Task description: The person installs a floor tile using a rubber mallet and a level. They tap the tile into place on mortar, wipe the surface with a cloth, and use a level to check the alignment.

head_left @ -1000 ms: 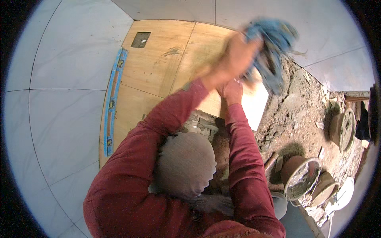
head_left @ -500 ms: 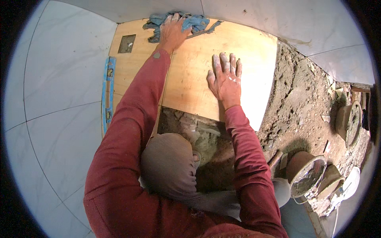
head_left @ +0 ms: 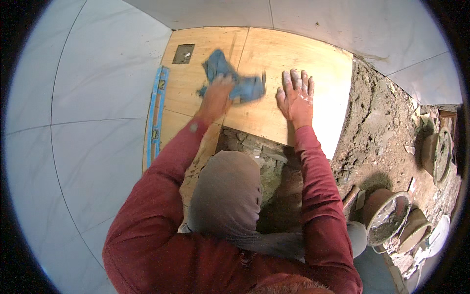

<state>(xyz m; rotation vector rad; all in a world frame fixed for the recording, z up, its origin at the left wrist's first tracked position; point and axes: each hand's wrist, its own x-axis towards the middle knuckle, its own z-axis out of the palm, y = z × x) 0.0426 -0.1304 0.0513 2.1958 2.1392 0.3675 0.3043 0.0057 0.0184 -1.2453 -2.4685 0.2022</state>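
My left hand is blurred, gripping a crumpled blue cloth against the pale wood-look tiles, left of their middle. My right hand, dusted with whitish residue, lies flat on the right-hand tile with its fingers spread and nothing in it. A blue spirit level lies along the left edge of the tiles. A square cut-out shows near the back left corner. My knee in grey trousers is below the tiles, beside an uncovered patch of mortar bed.
Rough mortar floor runs along the right, with buckets holding grey material, another bucket farther up, scraps, and a white object at lower right. Marbled tiled surfaces border the left and back.
My left hand swept the cloth from the upper right to the back edge, then down toward me. My right hand emerged from under the cloth and stays spread flat on the tile.
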